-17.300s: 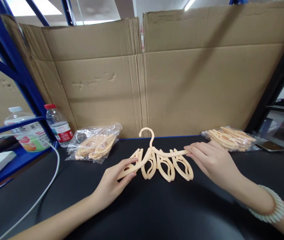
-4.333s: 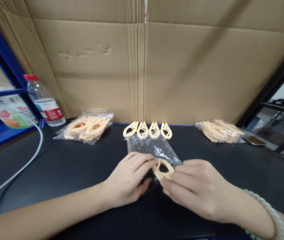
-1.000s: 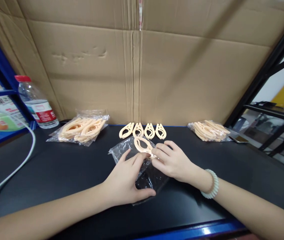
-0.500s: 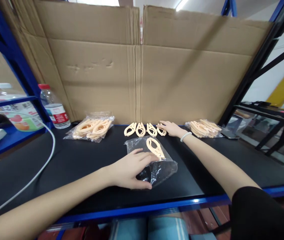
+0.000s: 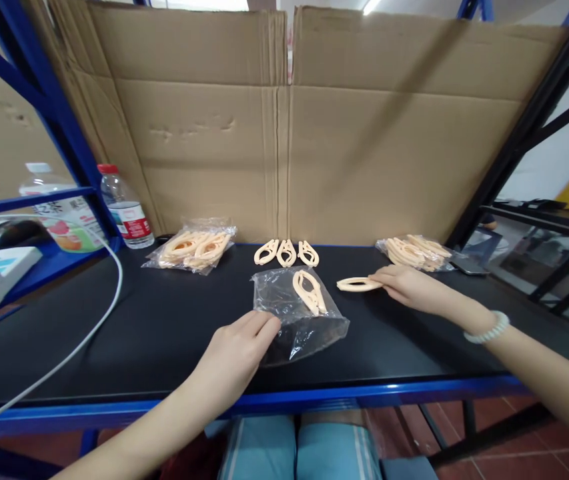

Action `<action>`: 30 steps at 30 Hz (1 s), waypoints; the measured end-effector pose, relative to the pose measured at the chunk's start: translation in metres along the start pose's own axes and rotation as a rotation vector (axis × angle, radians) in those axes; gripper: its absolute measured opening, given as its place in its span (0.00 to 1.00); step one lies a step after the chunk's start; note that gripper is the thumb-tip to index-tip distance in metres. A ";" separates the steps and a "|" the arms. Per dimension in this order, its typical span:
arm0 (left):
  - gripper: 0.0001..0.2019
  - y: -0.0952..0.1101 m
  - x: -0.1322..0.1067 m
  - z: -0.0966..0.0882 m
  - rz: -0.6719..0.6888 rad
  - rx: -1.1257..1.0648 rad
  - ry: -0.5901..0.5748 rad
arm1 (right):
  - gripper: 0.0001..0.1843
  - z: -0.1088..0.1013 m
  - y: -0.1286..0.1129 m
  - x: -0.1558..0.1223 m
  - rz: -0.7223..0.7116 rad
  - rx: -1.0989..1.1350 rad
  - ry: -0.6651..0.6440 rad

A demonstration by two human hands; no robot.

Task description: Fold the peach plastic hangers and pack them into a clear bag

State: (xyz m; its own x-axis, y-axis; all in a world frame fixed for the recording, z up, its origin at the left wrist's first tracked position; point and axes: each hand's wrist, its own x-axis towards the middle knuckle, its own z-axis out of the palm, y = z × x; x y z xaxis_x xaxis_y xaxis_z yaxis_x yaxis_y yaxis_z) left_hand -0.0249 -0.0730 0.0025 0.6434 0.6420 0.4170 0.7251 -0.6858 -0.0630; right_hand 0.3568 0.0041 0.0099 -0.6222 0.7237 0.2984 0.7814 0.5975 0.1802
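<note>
My right hand, fingers pinched, holds one end of a cream folded plastic hanger just right of the open-looking clear plastic bag. Inside that bag, toward its far side, lies another cream hanger. My left hand grips the bag's near left edge between thumb and fingers; the thumb is mostly hidden. Beyond the bag, three more cream hangers stand in a row near the cardboard.
A filled bag of hangers lies back left, another filled bag back right, beside a phone-like dark slab. A water bottle and a white cable are on the left. Cardboard walls the back.
My right hand has taken the rightmost hanger from the row and brought it nearer and to the right. My left hand has slid from over the bag to its left edge and closed.
</note>
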 end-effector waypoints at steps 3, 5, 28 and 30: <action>0.14 0.001 -0.007 0.000 0.004 0.067 0.114 | 0.18 -0.004 -0.016 -0.030 -0.032 0.062 0.144; 0.14 0.001 -0.010 0.002 0.014 0.069 0.165 | 0.16 -0.010 -0.030 -0.039 -0.007 0.118 0.293; 0.27 0.021 -0.039 0.009 -0.164 -0.358 0.256 | 0.12 -0.028 -0.215 0.051 -0.470 -0.001 0.509; 0.29 0.020 -0.038 0.009 -0.170 -0.375 0.249 | 0.12 -0.013 -0.214 0.061 -0.444 -0.039 0.463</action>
State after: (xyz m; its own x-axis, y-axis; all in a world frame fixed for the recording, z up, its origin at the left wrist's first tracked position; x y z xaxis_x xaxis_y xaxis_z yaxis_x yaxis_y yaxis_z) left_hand -0.0325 -0.1085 -0.0225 0.4117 0.6858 0.6001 0.6473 -0.6836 0.3372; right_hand 0.1523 -0.0836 0.0021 -0.8086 0.1811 0.5598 0.4608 0.7866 0.4110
